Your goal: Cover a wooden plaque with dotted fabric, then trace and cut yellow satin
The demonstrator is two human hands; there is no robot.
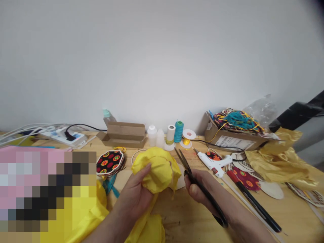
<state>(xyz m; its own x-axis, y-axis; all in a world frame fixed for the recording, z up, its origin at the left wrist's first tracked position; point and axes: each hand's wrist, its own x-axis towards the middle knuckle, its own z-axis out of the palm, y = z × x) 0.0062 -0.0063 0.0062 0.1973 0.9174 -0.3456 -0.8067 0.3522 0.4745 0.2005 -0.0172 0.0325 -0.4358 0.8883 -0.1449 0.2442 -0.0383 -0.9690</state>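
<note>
My left hand (135, 195) is closed round a bunched piece of yellow fabric (158, 170), holding it up over the wooden table (182, 216). More of the same yellow cloth trails down towards me at the bottom left. My right hand (202, 189) grips black scissors (194, 182). Their blades are slightly apart and point up and left, close to the right edge of the fabric bundle.
A white glue gun (214, 162), a patterned fabric disc (110, 162), thread spools (178, 131), white bottles (152, 135), a small open carton (124, 134) and a box of cords (233, 130) lie behind. Gold cloth (280, 158) sits right. A power strip (69, 136) lies far left.
</note>
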